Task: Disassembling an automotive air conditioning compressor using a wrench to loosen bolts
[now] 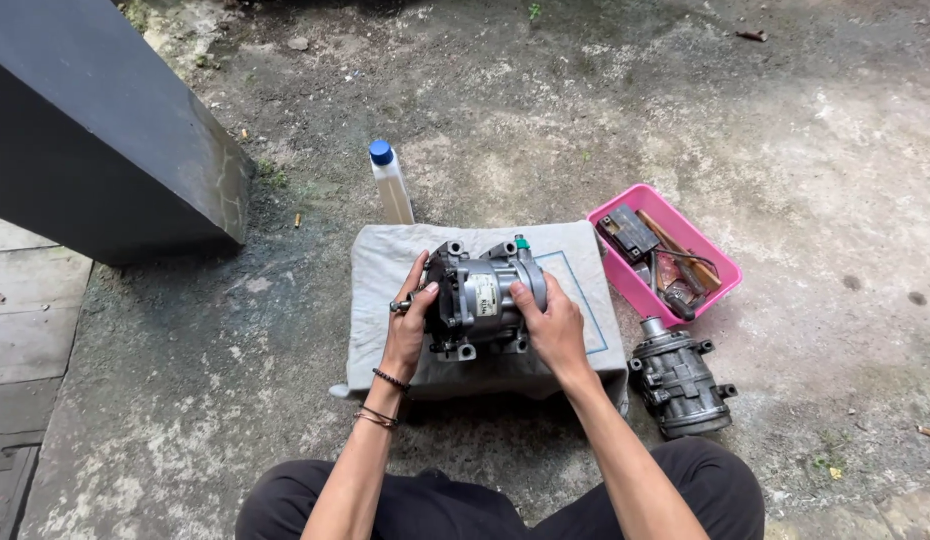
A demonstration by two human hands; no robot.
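Silver metal compressor (483,295) lying on its side in the middle of a grey cloth (385,262), between both hands. Left hand (409,320) pressed against its left end, fingers curled around that end, thumb up near the top. Right hand (551,325) clasping the right end, fingers over the top of the body, palm toward the near side. Both forearms stretched forward from the knees, wrists slightly bent inward. Beside the cloth: second, darker compressor (680,380) on the ground, pink tray (720,262) with tools, plastic bottle (390,183) with blue cap behind.
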